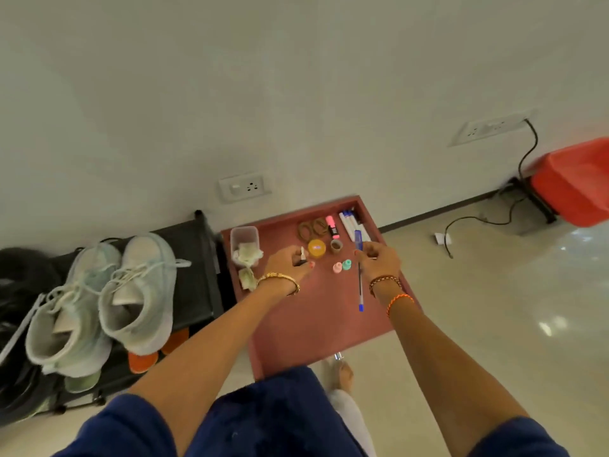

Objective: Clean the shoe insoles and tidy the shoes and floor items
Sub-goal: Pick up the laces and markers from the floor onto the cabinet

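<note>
A dark red tray (316, 328) lies on the floor by the wall. My left hand (290, 260) hovers over it and pinches a small white and black object (302, 255). My right hand (379, 260) holds a blue pen (358, 240) near its upper end. A second blue pen (360, 288) lies on the tray below that hand. On the tray also sit an orange round tin (317, 248), a pink cap (337, 267), a green cap (346, 264), hair ties (311, 228), a pink highlighter (332, 225) and white markers (350, 222). A pair of pale sneakers (105, 298) stands on the black rack (197, 258).
A clear container (244, 240) with crumpled wipes stands at the tray's left edge. Orange slippers (143, 361) sit on the rack's lower shelf and dark shoes (16, 324) at far left. A red stool (576, 183) and a black cable (527, 153) are at right.
</note>
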